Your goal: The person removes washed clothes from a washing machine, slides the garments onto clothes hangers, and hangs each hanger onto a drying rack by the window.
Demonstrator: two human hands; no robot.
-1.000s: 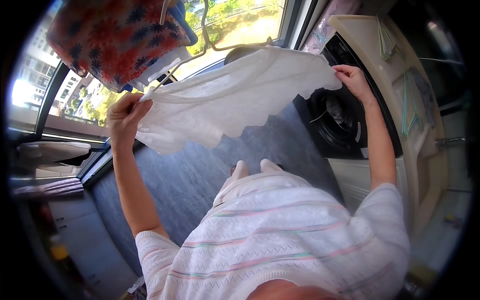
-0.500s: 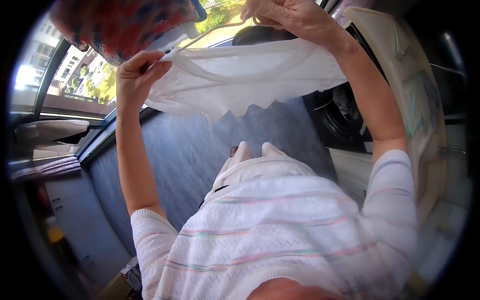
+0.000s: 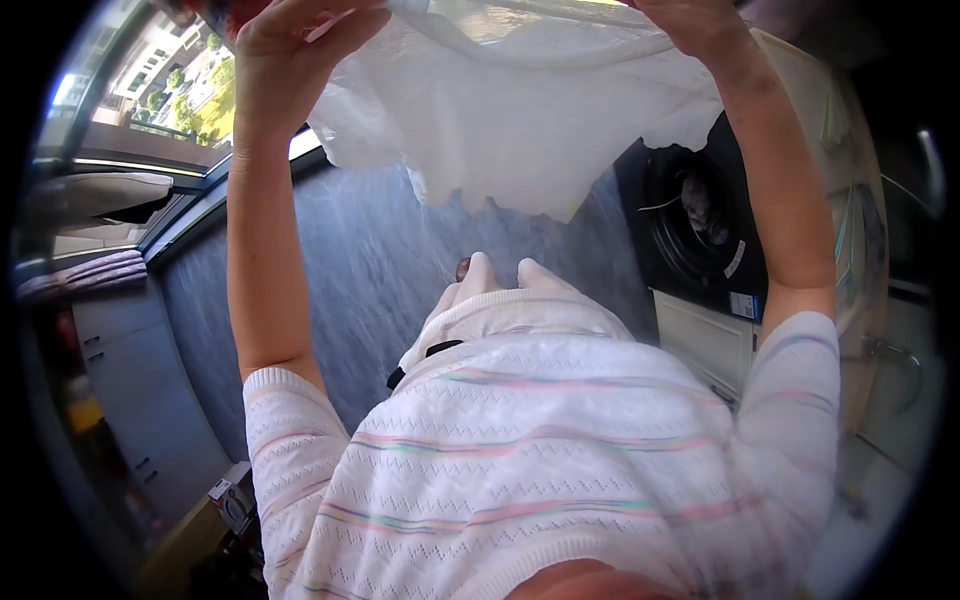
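Observation:
A thin white garment (image 3: 500, 110) with a scalloped lower edge hangs spread out at the top of the view, above the floor. Its upper edge is partly cut off. My left hand (image 3: 305, 50) is closed on the garment's upper left part, thumb and fingers pressed together. At the upper right, my right hand (image 3: 695, 22) is beside the garment's top edge; its fingers lie beyond the frame, so their grip cannot be made out. No hanger can be clearly seen now.
On the right stands a black washer (image 3: 690, 220) with its round opening holding grey cloth, beside a pale counter (image 3: 805, 75). A grey cabinet (image 3: 150, 390) and a small box (image 3: 232, 497) are at the lower left. Windows (image 3: 160, 90) line the upper left.
Both hands and the garment have moved up in the view. The right hand left the garment's right edge, went to the hanger's hook, then moved right. The patterned cloth has mostly left the view.

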